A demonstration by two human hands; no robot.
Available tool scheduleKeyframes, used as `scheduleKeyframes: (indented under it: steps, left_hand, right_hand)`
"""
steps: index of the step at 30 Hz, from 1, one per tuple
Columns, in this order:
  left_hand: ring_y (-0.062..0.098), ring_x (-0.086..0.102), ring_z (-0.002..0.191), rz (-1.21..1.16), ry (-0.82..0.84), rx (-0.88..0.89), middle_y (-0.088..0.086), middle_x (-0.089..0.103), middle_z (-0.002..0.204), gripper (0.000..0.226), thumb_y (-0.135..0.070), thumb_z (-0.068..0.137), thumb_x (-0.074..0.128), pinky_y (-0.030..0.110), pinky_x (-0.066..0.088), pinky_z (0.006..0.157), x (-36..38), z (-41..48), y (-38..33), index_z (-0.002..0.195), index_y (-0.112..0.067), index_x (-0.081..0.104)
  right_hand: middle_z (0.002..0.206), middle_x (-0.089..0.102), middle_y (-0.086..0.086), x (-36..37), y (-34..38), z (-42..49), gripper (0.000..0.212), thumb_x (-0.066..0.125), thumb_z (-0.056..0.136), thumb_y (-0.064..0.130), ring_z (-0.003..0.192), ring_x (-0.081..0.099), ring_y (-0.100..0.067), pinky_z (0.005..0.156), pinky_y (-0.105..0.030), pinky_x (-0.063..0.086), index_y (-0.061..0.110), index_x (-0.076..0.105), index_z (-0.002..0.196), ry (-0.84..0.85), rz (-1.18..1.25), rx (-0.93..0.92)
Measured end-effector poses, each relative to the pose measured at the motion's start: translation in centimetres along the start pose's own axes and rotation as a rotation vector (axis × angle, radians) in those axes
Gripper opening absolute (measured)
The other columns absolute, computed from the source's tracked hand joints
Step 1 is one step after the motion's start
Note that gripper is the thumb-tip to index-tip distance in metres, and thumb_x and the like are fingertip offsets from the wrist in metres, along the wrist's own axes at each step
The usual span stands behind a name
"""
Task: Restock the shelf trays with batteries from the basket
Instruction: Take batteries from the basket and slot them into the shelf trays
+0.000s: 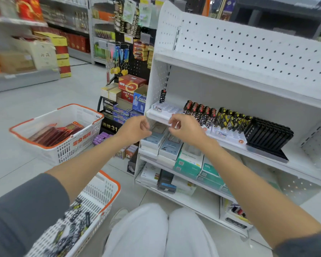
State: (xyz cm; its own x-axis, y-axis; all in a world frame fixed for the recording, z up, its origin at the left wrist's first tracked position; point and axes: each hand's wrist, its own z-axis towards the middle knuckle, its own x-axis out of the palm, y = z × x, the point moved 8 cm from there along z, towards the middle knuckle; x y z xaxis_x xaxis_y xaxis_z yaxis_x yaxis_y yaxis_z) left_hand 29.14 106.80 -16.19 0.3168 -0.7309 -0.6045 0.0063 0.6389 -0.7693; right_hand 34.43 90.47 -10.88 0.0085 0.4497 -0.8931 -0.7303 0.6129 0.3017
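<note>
My left hand [135,129] and my right hand [186,127] are side by side at the front edge of a clear plastic tray [165,110] on the left of the white shelf [300,169]. Fingers of both hands curl and pinch the tray's clear front lip. One black battery pack [163,96] stands at the back of this tray. To the right, red-black batteries [199,112] and yellow-black batteries [230,118] fill a second tray [223,134]. The white and orange basket [113,190] by my left arm holds loose battery packs [76,219].
A black slotted tray [267,135] sits right of the filled tray. Boxed goods [188,162] fill the lower shelves. A second basket [67,149] with red packets stands on the floor to the left, beside a black display rack [126,101]. My knees are below.
</note>
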Motion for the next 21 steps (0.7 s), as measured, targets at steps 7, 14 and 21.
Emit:
scheduleKeyframes:
  steps: [7, 14, 21]
  left_hand:
    - [0.024, 0.063, 0.081, 0.218, 0.092, -0.301, -0.003, 0.059, 0.074, 0.020, -0.012, 0.080, 0.076, 0.033, 0.052, 0.078, -4.4, -10.8, 15.1, 0.073, -0.019, 0.059]
    - [0.023, 0.063, 0.093, 0.221, 0.098, -0.696, 0.002, 0.067, 0.092, 0.013, -0.020, 0.079, 0.076, 0.030, 0.049, 0.083, -5.7, -21.0, 34.0, 0.079, -0.019, 0.064]
    - [0.028, 0.065, 0.089, 0.119, 0.062, -1.056, 0.013, 0.067, 0.108, 0.022, -0.027, 0.087, 0.072, 0.035, 0.053, 0.082, -1.7, -27.1, 50.7, 0.099, -0.012, 0.064]
  right_hand:
    - [0.088, 0.063, 0.004, 14.4, 8.5, -2.2, 0.016, 0.066, 0.084, 0.015, 0.081, 0.057, -0.013, 0.071, -0.025, 0.044, 0.013, 0.069, 0.099, 0.341, 0.067, -0.014]
    - [0.091, 0.063, 0.001, 33.7, 14.4, -3.8, 0.012, 0.066, 0.085, 0.012, 0.090, 0.062, -0.020, 0.078, -0.035, 0.052, 0.016, 0.069, 0.096, 0.697, 0.147, -0.009]
    - [0.105, 0.065, -0.001, 49.1, 13.7, -4.9, 0.018, 0.059, 0.088, 0.008, 0.096, 0.062, -0.020, 0.088, -0.039, 0.053, 0.016, 0.067, 0.102, 0.960, 0.183, 0.009]
